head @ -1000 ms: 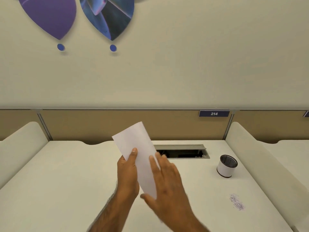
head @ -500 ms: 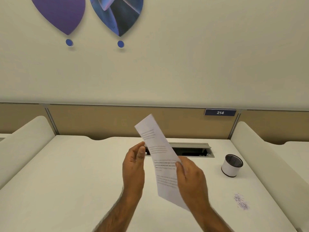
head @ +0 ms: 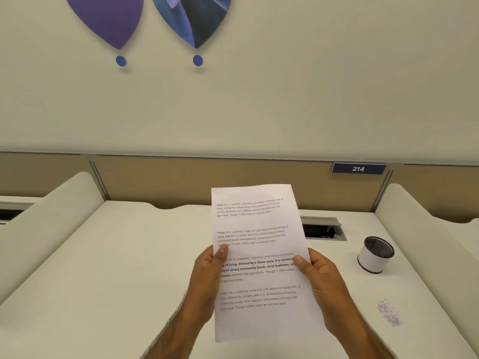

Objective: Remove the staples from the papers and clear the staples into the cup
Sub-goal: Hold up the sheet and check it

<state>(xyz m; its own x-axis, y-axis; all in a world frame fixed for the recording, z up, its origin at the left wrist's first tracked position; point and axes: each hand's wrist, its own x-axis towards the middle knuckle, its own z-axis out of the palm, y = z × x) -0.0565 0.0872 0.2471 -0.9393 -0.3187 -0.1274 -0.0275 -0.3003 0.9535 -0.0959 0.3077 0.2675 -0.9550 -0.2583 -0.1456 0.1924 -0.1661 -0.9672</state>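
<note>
Papers [head: 259, 244] upright between hands — left grip [head: 207, 278], right grip [head: 321, 283] pinching side edges

Your papers [head: 259, 255] stand upright above the bench [head: 129, 255], print facing you. The white cup [head: 371, 260] sits upright to their right; staples [head: 390, 313] lie scattered nearer you.

white paper [head: 259, 255] black print, white cup [head: 372, 259] black mesh

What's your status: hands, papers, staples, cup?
Left hand, right hand grip papers above desk. Staples heaped on it, outside cup. Nothing between them.
</note>
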